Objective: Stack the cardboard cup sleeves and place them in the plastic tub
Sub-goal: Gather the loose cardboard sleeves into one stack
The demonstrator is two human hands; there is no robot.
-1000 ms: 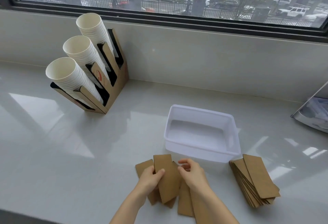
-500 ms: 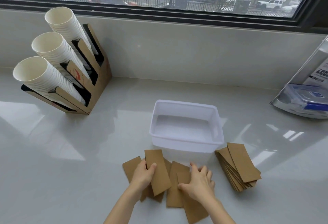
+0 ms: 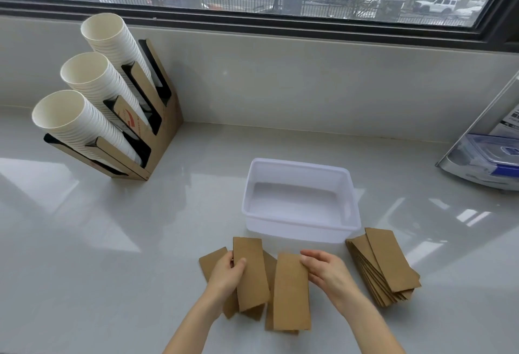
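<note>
Fingers (image 3: 310,255) of the right hand (image 3: 327,273) curl over the top right edge of one flat cardboard sleeve (image 3: 292,292), gripping it as it lies over other loose sleeves on the desk (image 3: 112,241). On the other side, the left hand (image 3: 226,275) grasps a second sleeve (image 3: 250,272), thumb on its face, with more sleeves fanned beneath it. A separate stack of sleeves (image 3: 384,266) lies to the right, just in front of the right corner of the white plastic tub (image 3: 348,185). That tub sits beyond both hands with no sleeves in it. Far left, a cardboard cup holder (image 3: 157,129) carries three slanted rows of white paper cups (image 3: 84,78). A clear lidded container (image 3: 488,162) rests at the right edge.
</note>
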